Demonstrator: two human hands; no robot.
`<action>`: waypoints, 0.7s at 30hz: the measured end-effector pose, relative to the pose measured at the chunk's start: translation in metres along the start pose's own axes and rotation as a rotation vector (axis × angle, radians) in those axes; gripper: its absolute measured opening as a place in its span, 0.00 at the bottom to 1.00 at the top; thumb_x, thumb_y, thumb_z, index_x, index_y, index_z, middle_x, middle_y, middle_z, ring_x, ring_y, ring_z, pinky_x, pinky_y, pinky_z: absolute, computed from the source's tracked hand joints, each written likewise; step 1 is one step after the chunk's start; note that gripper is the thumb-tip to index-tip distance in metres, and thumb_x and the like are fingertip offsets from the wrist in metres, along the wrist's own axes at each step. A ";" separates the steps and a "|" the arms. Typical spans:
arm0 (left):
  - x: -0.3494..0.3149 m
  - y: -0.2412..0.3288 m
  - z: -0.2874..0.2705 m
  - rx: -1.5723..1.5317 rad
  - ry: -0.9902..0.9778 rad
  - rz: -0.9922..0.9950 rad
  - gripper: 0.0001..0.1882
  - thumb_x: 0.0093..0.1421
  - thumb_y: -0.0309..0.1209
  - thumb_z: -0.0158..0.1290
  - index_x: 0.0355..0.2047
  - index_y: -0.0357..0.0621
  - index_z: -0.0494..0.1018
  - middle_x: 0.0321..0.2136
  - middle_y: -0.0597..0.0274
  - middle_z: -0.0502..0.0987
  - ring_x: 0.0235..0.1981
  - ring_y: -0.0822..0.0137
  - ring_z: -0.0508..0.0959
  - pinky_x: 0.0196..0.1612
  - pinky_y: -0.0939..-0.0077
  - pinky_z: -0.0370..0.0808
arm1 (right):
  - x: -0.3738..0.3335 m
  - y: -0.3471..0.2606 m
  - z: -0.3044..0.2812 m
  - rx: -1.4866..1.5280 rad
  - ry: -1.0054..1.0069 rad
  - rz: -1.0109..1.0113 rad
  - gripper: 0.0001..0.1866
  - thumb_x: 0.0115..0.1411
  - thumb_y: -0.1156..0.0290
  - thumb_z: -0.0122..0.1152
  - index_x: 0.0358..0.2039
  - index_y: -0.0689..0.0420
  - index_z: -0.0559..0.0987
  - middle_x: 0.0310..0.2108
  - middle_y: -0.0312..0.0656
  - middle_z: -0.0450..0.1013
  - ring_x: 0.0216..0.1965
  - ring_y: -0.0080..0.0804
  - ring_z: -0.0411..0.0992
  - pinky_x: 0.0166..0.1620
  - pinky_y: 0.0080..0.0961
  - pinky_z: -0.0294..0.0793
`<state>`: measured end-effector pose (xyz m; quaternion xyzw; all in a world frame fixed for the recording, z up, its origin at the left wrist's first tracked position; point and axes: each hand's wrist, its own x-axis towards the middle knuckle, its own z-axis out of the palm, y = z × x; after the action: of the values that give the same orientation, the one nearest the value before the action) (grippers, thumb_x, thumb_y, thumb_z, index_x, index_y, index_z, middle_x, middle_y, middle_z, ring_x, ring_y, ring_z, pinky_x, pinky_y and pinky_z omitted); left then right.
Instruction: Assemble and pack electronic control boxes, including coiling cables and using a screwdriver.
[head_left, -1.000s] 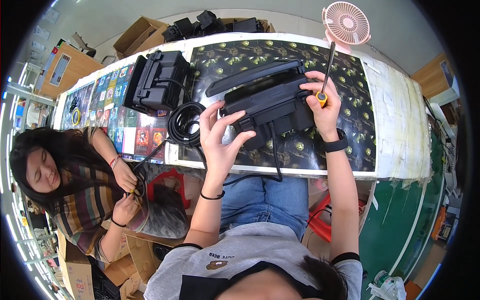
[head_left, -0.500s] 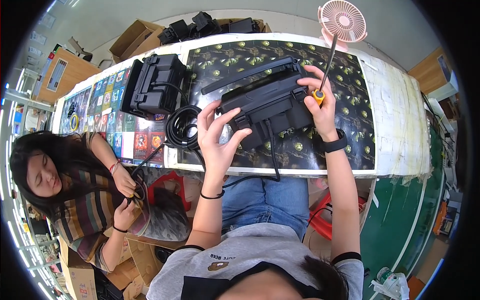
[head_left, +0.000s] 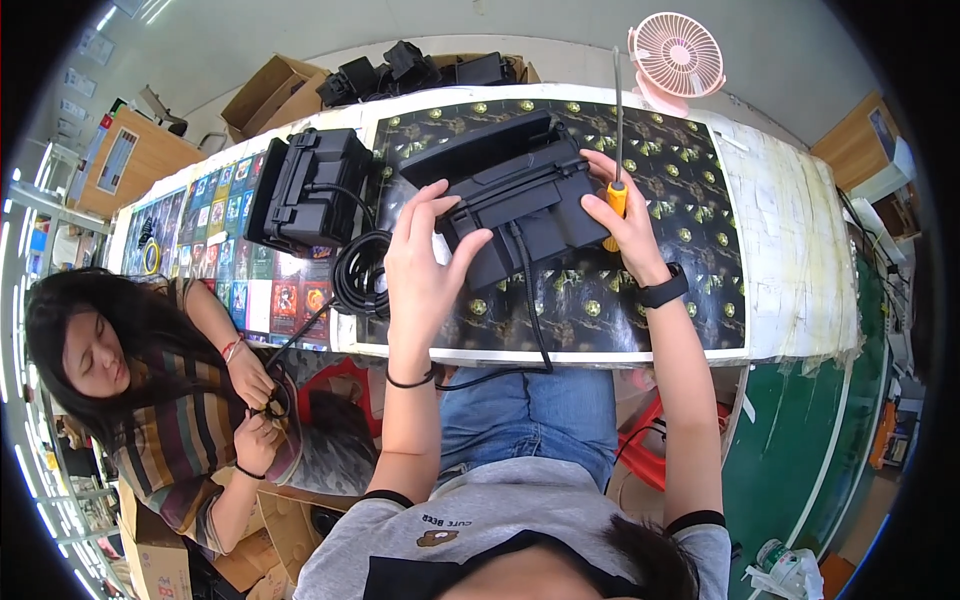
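A black plastic case with latches along its near side rests on the dark patterned mat, its lid raised along the far side. A black cable runs from the case toward the table's near edge. My left hand grips the left end of the case, thumb on the near face and fingers near the latch. At the opposite end, my right hand holds a yellow-handled screwdriver, its long shaft pointing away from me. The right fingers and thumb also touch the case. Its inside is hidden from me.
A second black case and a coiled black cable lie to the left. A pink fan stands at the far right edge. Cardboard boxes with black cases are beyond the table. A co-worker handles cable at the lower left.
The case has tipped, so more of the lid's broad face shows. My right hand and the screwdriver have shifted left, and the shaft stands straighter in view. The left hand still steadies the case.
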<state>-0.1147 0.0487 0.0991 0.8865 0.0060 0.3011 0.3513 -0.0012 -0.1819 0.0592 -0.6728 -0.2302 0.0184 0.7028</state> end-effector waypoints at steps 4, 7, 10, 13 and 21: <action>0.014 -0.019 0.000 0.020 -0.093 -0.017 0.22 0.52 0.39 0.63 0.44 0.41 0.72 0.51 0.55 0.75 0.50 0.49 0.75 0.50 0.63 0.73 | 0.000 0.000 0.000 0.047 -0.051 0.079 0.29 0.57 0.67 0.63 0.59 0.56 0.69 0.56 0.41 0.66 0.61 0.32 0.61 0.64 0.30 0.55; 0.022 -0.015 -0.003 0.289 -0.081 0.194 0.24 0.52 0.39 0.64 0.45 0.40 0.71 0.51 0.55 0.75 0.53 0.48 0.72 0.54 0.62 0.70 | 0.000 0.005 -0.001 0.050 -0.047 0.089 0.30 0.57 0.67 0.63 0.60 0.55 0.68 0.57 0.41 0.66 0.61 0.31 0.60 0.63 0.29 0.56; 0.034 0.006 0.002 0.164 -0.109 0.204 0.28 0.51 0.37 0.63 0.50 0.39 0.70 0.50 0.51 0.74 0.54 0.48 0.71 0.56 0.60 0.68 | 0.001 0.006 0.000 0.053 -0.051 0.086 0.30 0.57 0.67 0.63 0.60 0.55 0.67 0.57 0.41 0.65 0.62 0.31 0.60 0.63 0.28 0.56; 0.046 0.030 0.022 -0.005 -0.161 0.246 0.32 0.51 0.35 0.63 0.56 0.38 0.66 0.52 0.47 0.72 0.54 0.48 0.72 0.56 0.60 0.69 | 0.000 0.007 0.000 0.051 -0.050 0.079 0.30 0.58 0.67 0.62 0.60 0.57 0.67 0.57 0.42 0.65 0.61 0.31 0.60 0.63 0.28 0.56; 0.035 0.036 0.050 0.008 -0.290 0.357 0.44 0.44 0.41 0.68 0.61 0.46 0.63 0.57 0.56 0.68 0.58 0.53 0.69 0.61 0.47 0.62 | -0.003 0.009 0.001 0.084 -0.048 0.068 0.29 0.58 0.67 0.63 0.60 0.56 0.67 0.56 0.41 0.66 0.59 0.28 0.62 0.60 0.24 0.59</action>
<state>-0.0669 -0.0018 0.1119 0.9089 -0.2004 0.2280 0.2860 -0.0018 -0.1811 0.0498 -0.6497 -0.2228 0.0679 0.7236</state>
